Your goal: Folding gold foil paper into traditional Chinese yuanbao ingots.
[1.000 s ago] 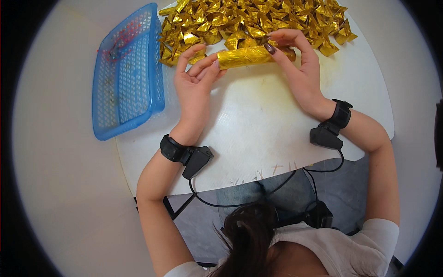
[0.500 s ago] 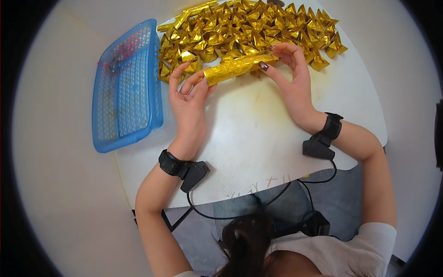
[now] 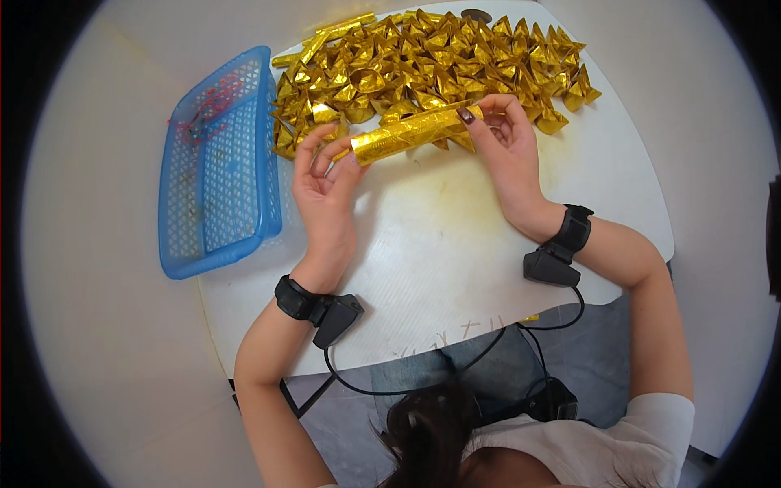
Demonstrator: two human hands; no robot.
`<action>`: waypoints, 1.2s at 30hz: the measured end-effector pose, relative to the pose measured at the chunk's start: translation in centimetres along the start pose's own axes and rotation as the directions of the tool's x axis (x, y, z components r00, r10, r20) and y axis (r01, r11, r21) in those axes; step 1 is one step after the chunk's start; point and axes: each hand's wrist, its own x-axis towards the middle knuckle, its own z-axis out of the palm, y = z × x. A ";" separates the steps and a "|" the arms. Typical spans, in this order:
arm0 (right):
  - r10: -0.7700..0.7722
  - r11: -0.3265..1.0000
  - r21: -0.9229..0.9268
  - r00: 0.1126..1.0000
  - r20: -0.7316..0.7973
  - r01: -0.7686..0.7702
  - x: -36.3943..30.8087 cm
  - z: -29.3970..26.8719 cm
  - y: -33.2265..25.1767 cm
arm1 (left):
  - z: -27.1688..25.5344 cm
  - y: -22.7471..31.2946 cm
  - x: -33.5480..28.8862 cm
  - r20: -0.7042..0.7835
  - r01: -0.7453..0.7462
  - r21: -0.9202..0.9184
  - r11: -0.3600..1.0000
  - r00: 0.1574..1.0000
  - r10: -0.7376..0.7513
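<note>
1. Gold foil roll [image 3: 415, 134] held aslant between both sets of fingers, right end tipped farther from the body.
2. In the left hand [image 3: 325, 191], pinched at its left end between thumb and fingers, with other fingers loosely spread; in the right hand [image 3: 512, 163], pinched at its right end under the thumb, with the fingertips behind hidden.
3. Could dent or crease if squeezed too hard at the ends, being seemingly thin; could twist if turned unevenly from hand to hand; could slip from the left fingers if gripped too lightly.
4. Just beyond the fingertips, a heap of folded gold-foil ingots [image 3: 455, 65]: might be knocked or crushed by a forward push. Impossible to tell whether touched by the roll.
5. Past the left fingers, at the heap's far edge, more narrow gold strips [image 3: 325, 37]; beyond the right fingers, a dark round object [image 3: 477, 15], too small to identify.
6. Left of the left fingers, a blue plastic basket [image 3: 268, 211], limiting sideways reach.
7. Nearer the body than the fingers, bare white tabletop [image 3: 455, 236] and black cable [image 3: 390, 393], liable to snag on the table edge.
</note>
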 end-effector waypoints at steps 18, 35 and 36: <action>-0.026 0.999 0.029 0.998 0.051 0.024 -0.1 0.2 -0.7 | -0.6 0.4 0.0 0.169 0.077 -0.211 0.974 0.985 -0.042; -0.023 0.990 0.123 0.802 0.597 -0.063 -1.4 0.1 -1.7 | 1.1 0.0 -0.4 0.459 0.096 0.066 0.993 0.881 -0.116; -0.017 0.990 0.124 0.802 0.597 -0.071 -1.3 0.1 -1.6 | 1.1 0.1 -0.3 0.471 0.069 0.097 0.993 0.875 -0.108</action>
